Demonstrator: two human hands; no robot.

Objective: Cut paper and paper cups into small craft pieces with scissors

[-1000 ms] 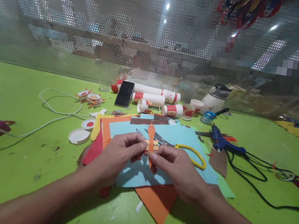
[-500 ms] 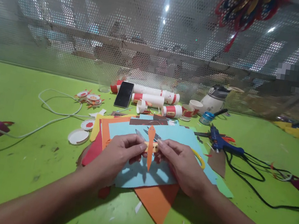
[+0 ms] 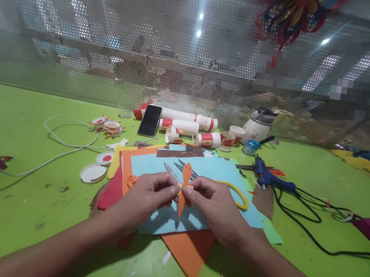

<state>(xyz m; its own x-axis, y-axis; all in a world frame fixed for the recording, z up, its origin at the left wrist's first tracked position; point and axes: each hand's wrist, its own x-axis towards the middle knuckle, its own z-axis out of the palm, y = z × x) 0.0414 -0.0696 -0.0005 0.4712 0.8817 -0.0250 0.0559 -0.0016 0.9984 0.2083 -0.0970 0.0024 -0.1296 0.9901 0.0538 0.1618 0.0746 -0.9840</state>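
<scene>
An orange paper figure (image 3: 187, 172), long and pointed at its lower end, stands upright between my two hands, with a small yellowish strip across its middle. My left hand (image 3: 153, 192) pinches the figure's left side between thumb and fingers. From the right, my right hand (image 3: 213, 204) pinches it too, its thumb near the middle. Both hands are over light blue paper (image 3: 146, 163), on a stack of coloured sheets. Scissors with a yellow handle (image 3: 243, 199) lie behind the hands, their blades partly hidden.
On the green table (image 3: 33, 227) are a phone (image 3: 150, 121), white and red paper rolls (image 3: 181, 127), cups (image 3: 237, 133), a blue jar (image 3: 250, 147) and a kettle (image 3: 259, 127). A blue glue gun (image 3: 266, 176) with black cord lies right; a white lid (image 3: 93, 173) lies left.
The view has shifted slightly, so the table items sit lower and further left. My right thumb has moved in closer to the figure's middle, covering more of the yellowish strip.
</scene>
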